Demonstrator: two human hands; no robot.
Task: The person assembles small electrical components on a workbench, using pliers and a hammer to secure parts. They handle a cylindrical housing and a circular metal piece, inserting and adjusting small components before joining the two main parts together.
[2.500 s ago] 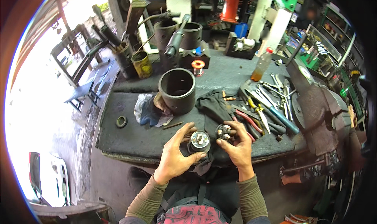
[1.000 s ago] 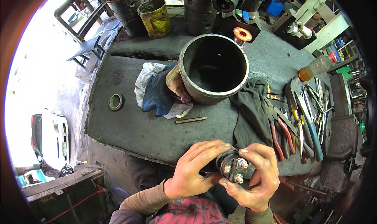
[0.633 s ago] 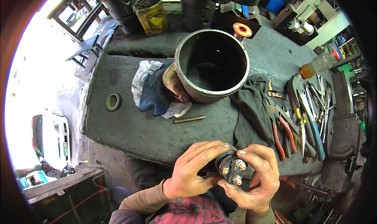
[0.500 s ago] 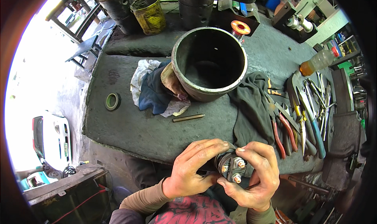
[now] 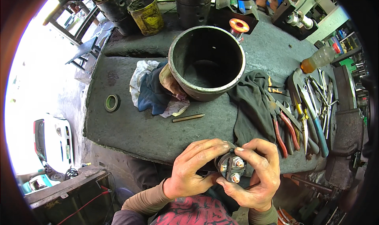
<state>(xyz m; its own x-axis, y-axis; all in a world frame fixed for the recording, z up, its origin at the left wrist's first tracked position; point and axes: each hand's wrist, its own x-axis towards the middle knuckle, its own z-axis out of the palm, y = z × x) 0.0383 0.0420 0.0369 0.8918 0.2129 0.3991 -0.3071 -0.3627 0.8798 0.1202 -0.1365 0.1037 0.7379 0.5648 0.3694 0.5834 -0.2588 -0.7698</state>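
Note:
Between my two hands, at the front edge of the bench, is a starter solenoid (image 5: 231, 166). Its dark cap faces up, with two copper-coloured threaded studs and nuts on it. My left hand (image 5: 198, 162) is closed on the solenoid's left side, fingertips at its far rim and thumb near its lower edge. From the right, my right hand (image 5: 256, 171) grips the cap with its thumb below and index finger above. The solenoid's lower body is hidden by my hands.
A dark metal cylinder (image 5: 173, 73) stands mid-bench beside crumpled rags (image 5: 152, 89). Nearer lie a flat metal bar (image 5: 188, 118) and a tape roll (image 5: 112, 102). Right are a dark cloth (image 5: 250, 106), red-handled pliers (image 5: 290, 130), other tools, and a bottle (image 5: 319, 59). A solder spool (image 5: 239, 25) stands behind.
The solenoid has tilted slightly in my hands, its studs shifting a little left and up. Both hands keep their hold. The whole view has shifted slightly.

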